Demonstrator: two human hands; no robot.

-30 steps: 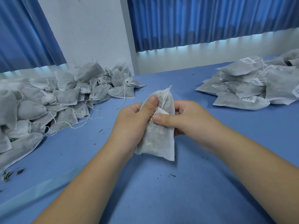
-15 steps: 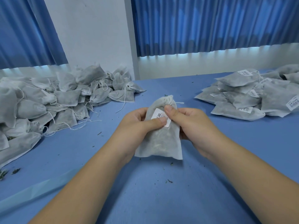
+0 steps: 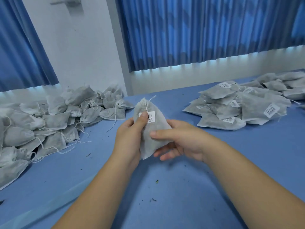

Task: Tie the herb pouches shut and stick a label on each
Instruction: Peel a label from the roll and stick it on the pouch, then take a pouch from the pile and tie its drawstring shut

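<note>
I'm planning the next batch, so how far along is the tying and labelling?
Done: the labelled pile on the right, several pouches showing stickers. In hand: one pouch, its neck drawn shut, held by the right hand while the left hand thumbs down its label. Left: the unlabelled pile on the left, no stickers showing, so plenty remains.
</note>
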